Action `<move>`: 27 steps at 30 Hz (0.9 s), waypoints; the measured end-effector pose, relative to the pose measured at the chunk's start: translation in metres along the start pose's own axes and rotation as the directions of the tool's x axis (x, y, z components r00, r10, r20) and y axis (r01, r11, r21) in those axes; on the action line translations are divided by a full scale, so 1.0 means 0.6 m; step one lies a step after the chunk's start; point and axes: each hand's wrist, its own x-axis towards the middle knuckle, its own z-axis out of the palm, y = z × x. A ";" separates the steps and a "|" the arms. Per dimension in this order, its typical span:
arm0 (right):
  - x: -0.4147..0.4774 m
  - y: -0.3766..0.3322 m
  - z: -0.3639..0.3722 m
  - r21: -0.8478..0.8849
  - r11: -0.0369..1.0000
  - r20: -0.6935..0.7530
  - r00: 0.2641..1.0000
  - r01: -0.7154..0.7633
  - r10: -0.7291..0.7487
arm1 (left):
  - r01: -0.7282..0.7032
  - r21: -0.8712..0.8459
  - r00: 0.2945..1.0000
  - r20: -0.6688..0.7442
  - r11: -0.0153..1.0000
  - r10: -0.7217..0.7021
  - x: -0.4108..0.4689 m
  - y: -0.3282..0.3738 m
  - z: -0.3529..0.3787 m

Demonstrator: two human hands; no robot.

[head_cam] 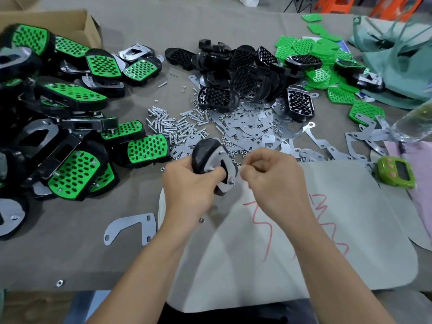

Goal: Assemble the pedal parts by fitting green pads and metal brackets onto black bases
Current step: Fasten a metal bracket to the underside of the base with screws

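At the near middle of the grey table, above the far edge of a pale sheet scrawled with red marks: a black base, held off the surface and tilted, underside turned toward the right. Gripped by the left hand, fingers wrapped round its lower end and hiding that part, thumb laid across the metal bracket seated on the underside. Screw ends poking out through the bracket. Just beside it, the right hand, fingers curled in, thumb and forefinger pinched together close to the lower screw end; whatever lies between the tips too small to tell.

Crowding the left: a heap of finished pedals, green faces and bracket backs mixed, reaching back to a cardboard box at the far corner. Just beyond the hands, scattered nuts, then a spread of screws and a drift of flat metal plates. Behind those, a pile of bare bases, and to its right loose green pads, running up to a teal bag.

Near the left forearm, flat on the table, one lone curved plate. Right of the sheet, a green timer at the edge of a pink cloth, with a clear plastic bottle lying just beyond.
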 end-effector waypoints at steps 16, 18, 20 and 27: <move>-0.030 0.023 0.032 -0.496 0.833 0.179 0.967 0.246 -0.178 | 0.008 0.243 0.986 0.157 0.970 -0.047 0.015 -0.014 -0.017; -0.032 0.030 0.033 -0.439 0.869 0.164 0.971 0.229 -0.174 | -0.127 0.452 0.980 0.196 0.883 0.041 0.011 -0.010 -0.019; -0.034 0.037 0.032 -0.423 0.880 0.140 0.975 0.216 -0.172 | -0.143 0.493 0.967 0.254 0.858 0.015 0.004 -0.008 -0.020; -0.051 0.020 0.050 -0.571 0.773 0.036 0.949 0.277 -0.314 | -0.064 0.538 0.983 0.182 0.841 -0.041 -0.003 -0.005 -0.015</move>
